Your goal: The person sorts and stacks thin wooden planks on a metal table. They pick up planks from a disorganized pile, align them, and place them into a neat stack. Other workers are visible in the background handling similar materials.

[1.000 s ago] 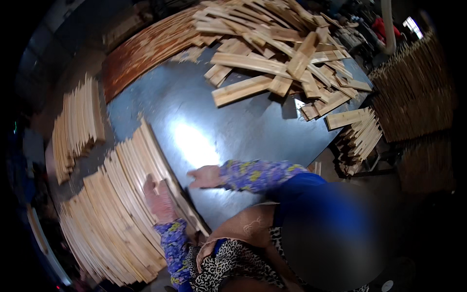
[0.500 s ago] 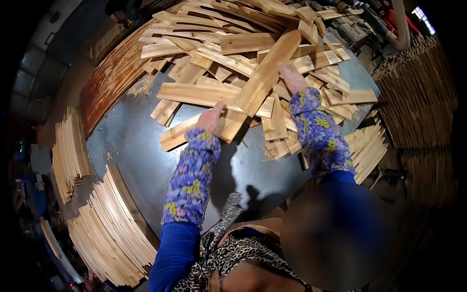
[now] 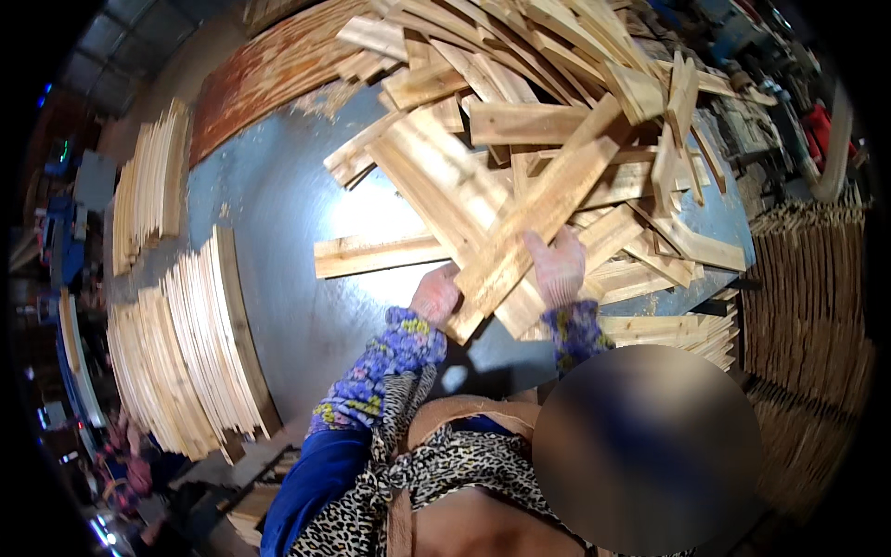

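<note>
A long wooden board (image 3: 536, 221) lies slantwise in front of me, its near end close to my body. My left hand (image 3: 436, 295) closes on the left edge of that near end. On the right edge, about midway along, my right hand (image 3: 559, 267) grips the same board, thumb toward its face. Both hands' undersides are hidden. Beneath it another wide board (image 3: 422, 190) slopes the other way across a loose heap of boards (image 3: 529, 125). A shorter board (image 3: 380, 254) pokes out left of the heap onto the grey metal tabletop (image 3: 278, 316).
Stacked thin boards (image 3: 200, 343) stand along the table's left side, with a smaller stack (image 3: 148, 190) farther off. A reddish-brown worn panel (image 3: 269, 79) borders the far left. At right are light boards (image 3: 673, 334) and a tall dark stack (image 3: 803, 288). Sawdust (image 3: 325, 99) lies beyond.
Both hands have drawn nearer to my body, bringing the slanted board closer. My left hand has shifted from the heap's edge to the board's near end. The view has also moved.
</note>
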Motion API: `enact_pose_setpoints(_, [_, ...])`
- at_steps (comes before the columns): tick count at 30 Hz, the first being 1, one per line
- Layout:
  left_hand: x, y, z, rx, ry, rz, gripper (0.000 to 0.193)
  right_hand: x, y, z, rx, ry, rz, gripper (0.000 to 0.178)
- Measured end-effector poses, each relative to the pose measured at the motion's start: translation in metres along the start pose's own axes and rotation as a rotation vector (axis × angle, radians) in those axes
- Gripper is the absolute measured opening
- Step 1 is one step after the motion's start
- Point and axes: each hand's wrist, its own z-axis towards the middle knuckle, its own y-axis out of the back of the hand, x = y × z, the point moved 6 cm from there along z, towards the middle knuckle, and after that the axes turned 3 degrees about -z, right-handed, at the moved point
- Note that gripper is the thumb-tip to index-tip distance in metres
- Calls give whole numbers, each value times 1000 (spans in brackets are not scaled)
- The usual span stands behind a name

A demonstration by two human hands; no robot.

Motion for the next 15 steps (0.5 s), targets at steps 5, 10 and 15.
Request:
enact_pose_setpoints(5, [128, 3, -64, -125, 20, -681, 39, -19, -77, -81, 227, -21, 511, 34])
enact_pose_setpoints(10, [222, 80, -131, -624, 9, -905, 22, 91, -168, -133, 534, 19, 690, 50])
enact_pose_setpoints(15, [269, 216, -216, -855, 280, -161, 38, 180, -261, -177, 702, 299, 495, 75])
